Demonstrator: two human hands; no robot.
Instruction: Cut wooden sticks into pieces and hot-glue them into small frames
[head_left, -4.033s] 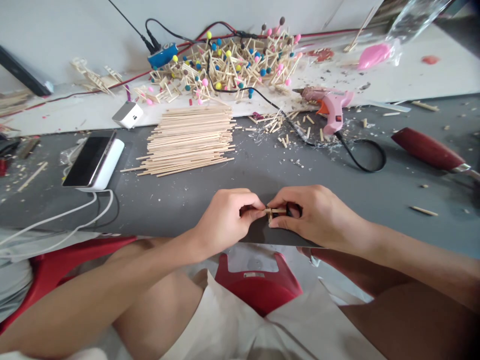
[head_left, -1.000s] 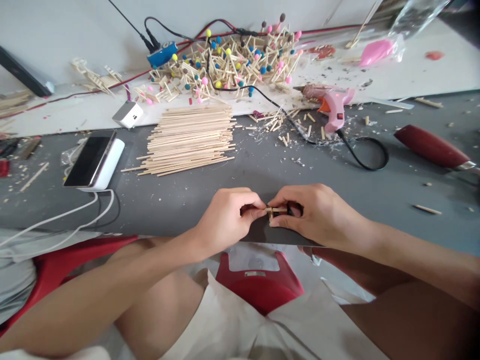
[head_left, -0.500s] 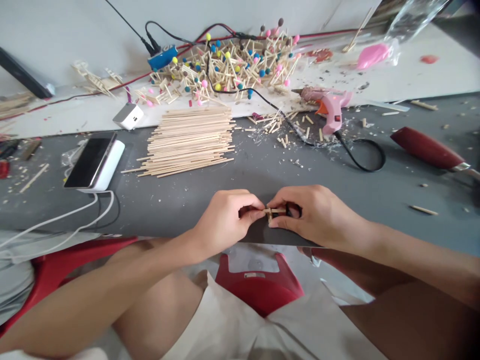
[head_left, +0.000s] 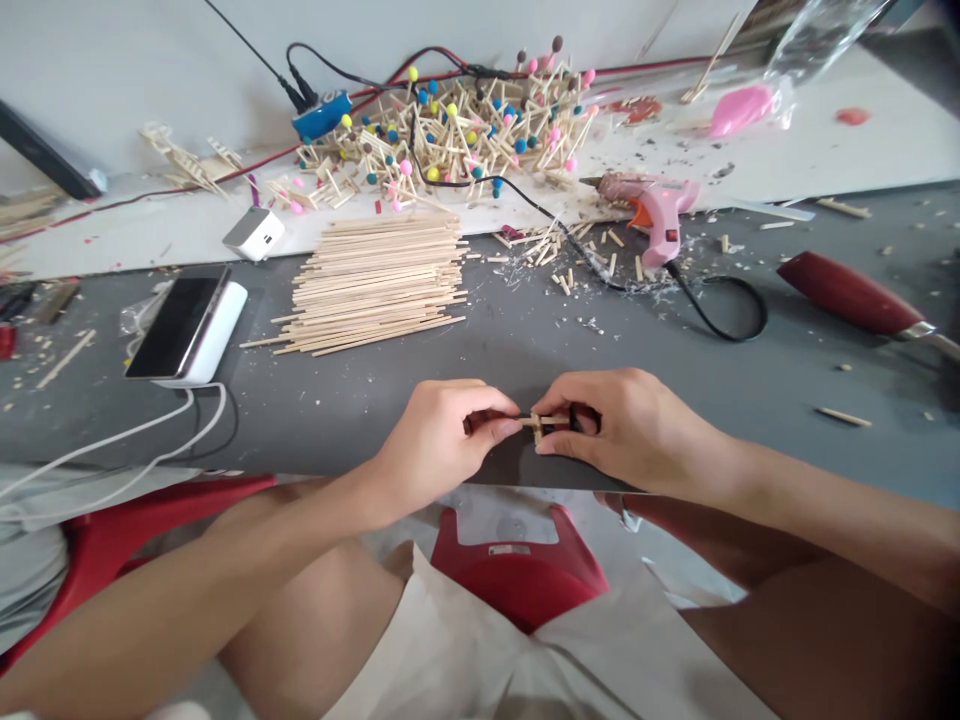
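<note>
The left hand has slid a little away from the right hand, so more of the small wooden piece shows between them. The left fingertips pinch its thin end. The right hand squeezes its other side, with something dark tucked in; I can't tell what. The piece is pale, with a short bar across a thin stick. It is nearer the person than the stick pile, and to its right. Ball-topped sticks lie behind that pile, a pink glue gun right of it, a phone left.
</note>
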